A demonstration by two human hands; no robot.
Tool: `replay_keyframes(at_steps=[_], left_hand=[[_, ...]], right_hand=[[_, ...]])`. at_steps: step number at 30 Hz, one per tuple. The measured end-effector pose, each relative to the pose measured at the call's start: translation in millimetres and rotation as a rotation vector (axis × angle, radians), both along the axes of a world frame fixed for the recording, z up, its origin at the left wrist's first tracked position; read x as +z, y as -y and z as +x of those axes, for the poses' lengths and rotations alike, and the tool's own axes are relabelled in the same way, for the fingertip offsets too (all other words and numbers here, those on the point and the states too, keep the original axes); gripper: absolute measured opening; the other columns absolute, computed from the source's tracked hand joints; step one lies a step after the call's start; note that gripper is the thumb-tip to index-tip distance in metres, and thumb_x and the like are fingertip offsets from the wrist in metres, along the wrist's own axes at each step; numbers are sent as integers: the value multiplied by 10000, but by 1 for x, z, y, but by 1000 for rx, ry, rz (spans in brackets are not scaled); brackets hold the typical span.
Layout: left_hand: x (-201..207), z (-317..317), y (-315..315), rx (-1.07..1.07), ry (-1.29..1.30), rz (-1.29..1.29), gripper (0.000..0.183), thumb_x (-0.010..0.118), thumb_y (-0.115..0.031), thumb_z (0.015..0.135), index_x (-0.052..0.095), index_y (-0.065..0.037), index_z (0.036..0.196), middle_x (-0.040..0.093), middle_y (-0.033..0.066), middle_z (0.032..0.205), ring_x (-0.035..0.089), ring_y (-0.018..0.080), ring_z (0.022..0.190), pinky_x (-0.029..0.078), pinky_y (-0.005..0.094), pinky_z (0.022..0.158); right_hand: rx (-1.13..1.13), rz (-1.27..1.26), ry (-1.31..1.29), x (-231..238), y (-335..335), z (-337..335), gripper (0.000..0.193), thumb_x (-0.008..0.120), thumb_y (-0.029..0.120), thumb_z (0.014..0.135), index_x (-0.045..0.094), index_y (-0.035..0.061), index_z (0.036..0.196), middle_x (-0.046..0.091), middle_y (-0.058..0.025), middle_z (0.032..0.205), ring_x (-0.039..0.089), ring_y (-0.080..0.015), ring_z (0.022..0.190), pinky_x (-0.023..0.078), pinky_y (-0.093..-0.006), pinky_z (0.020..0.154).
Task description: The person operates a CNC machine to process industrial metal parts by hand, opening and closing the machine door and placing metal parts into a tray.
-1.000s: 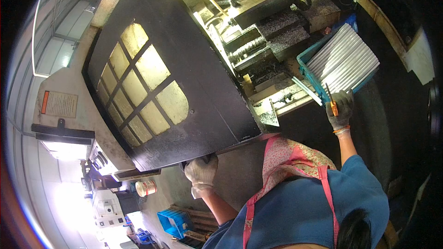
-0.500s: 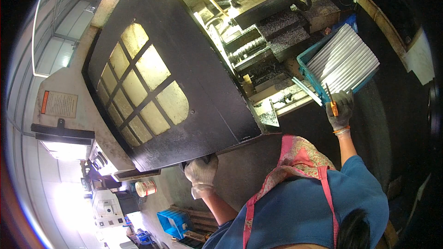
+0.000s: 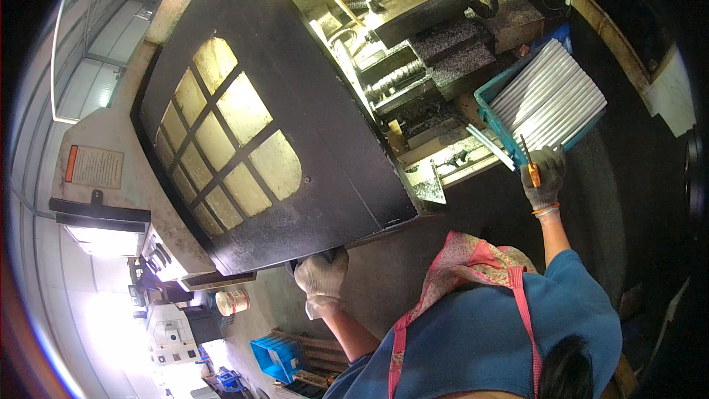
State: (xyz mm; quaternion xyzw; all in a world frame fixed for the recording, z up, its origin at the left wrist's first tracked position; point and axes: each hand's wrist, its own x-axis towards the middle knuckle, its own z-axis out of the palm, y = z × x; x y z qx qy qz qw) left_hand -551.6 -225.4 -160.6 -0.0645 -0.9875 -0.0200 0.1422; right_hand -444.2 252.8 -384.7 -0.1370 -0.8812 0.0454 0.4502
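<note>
My left hand (image 3: 322, 275), in a pale grey work glove, is closed at the lower edge of the dark machine door (image 3: 332, 177); its fingertips are partly hidden there. The door has a barred window. In my gloved right hand (image 3: 545, 177) is an orange-handled tool (image 3: 533, 174) with a thin dark shaft, perhaps a screwdriver. This hand is by the near rim of a teal bin (image 3: 489, 114), filled with a layer of pale metal rods (image 3: 550, 96). A couple of separate rods (image 3: 490, 146) lie outside the bin's left side, close to the tool.
Beside the door, the lit machine interior (image 3: 399, 77) shows a ribbed shaft, metal chips and hoses. A blue crate (image 3: 275, 358) stands near wooden pallets (image 3: 321, 358) at lower left. A white bucket (image 3: 233, 301) is on the floor beyond.
My hands, the tool and the door stay nearly still. The pink apron at my front has shifted slightly down and left.
</note>
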Motion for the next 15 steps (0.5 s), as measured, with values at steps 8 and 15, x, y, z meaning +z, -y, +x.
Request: replay_keyframes(at_steps=[8, 15], left_hand=[[-1, -1, 0, -12, -13, -28, 337, 791, -419, 848, 754, -85, 842, 739, 162, 726, 738, 403, 698, 587, 477, 690], [0, -1, -1, -1, -3, -46, 355, 795, -429, 846, 747, -83, 785, 730, 166, 705, 737, 405, 696, 582, 476, 672]], right_hand=[[17, -24, 73, -17, -6, 4, 400, 610, 455, 1034, 615, 99, 1217, 579, -161, 1293, 496, -412, 1337, 297, -624, 1250], [19, -65, 88, -36, -10, 7, 443, 641, 474, 1009, 633, 94, 1237, 577, -192, 1371, 467, -451, 1417, 277, -647, 1258]])
